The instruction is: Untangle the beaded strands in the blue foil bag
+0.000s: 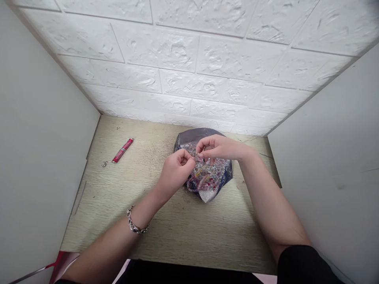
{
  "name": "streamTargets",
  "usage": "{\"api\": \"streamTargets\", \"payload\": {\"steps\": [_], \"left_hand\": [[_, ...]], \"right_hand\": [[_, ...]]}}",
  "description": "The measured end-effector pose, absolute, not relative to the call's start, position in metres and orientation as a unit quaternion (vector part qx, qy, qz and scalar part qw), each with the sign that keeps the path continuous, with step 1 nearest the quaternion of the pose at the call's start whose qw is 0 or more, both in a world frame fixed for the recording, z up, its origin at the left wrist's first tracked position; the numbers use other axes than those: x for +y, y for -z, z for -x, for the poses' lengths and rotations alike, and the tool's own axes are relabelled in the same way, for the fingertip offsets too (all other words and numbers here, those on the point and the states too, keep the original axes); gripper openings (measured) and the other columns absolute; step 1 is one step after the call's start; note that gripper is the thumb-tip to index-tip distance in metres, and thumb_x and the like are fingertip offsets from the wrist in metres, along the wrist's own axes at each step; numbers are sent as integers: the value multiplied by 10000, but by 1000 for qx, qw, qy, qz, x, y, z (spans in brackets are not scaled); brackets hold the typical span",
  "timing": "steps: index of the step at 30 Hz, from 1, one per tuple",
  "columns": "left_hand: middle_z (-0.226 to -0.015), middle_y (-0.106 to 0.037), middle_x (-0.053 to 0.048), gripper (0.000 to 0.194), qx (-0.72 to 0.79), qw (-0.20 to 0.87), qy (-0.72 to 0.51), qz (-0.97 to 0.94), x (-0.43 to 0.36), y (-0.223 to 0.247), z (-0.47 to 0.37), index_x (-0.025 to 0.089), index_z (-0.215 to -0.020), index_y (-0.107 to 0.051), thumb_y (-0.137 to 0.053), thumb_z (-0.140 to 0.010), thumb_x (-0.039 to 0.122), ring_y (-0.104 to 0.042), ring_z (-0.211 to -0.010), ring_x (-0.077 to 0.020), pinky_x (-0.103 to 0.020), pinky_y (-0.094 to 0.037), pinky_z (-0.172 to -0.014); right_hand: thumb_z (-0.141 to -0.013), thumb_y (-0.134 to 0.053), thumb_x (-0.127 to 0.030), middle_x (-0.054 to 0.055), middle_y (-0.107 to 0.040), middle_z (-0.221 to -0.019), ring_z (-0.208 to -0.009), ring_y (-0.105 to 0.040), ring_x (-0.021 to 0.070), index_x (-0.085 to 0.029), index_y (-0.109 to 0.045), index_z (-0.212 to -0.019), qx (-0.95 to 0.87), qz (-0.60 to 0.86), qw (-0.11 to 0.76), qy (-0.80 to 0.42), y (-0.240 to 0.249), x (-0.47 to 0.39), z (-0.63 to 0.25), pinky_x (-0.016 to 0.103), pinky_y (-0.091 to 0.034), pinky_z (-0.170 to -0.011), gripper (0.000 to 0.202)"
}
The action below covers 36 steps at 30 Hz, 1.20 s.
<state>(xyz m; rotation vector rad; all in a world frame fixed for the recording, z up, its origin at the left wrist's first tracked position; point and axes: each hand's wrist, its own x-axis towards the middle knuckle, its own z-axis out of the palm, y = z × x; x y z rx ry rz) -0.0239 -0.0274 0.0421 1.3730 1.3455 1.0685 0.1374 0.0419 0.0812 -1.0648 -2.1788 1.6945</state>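
A dark plastic bag (192, 136), folded open, lies on the table full of small clear, white, pink and red beads (209, 171). Above the beads, my left hand (177, 167) is closed in a pinch, thumb against forefinger; whatever it grips is too fine to make out. Its fingertips almost meet those of my right hand (217, 148). That hand pinches a tiny pale bead between thumb and forefinger, with the other fingers curled loosely over the bag. A chain bracelet (134, 223) circles my left wrist.
The wooden table (142, 181) ends at a white brick-pattern wall (177, 83), with pale panels (38, 118) (331, 157) on both sides. A red tube (122, 150) lies at the left, near a small metallic piece (104, 163).
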Motion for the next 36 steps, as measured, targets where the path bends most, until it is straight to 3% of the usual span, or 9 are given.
{"api": "streamTargets", "payload": {"steps": [36], "left_hand": [[-496,-395,53,148,556,430,-417,-576,-29,-42,25,172,-581,-429,-492,-692,245,-340,-474,-66,-200,-252,-448]], "right_hand": [[-710,-569,-246,-3,-570,-777,-613,-533,64,-171,-578,-827,-724,358,75,-585,-81,42,-137,205,-493,-566,139]]}}
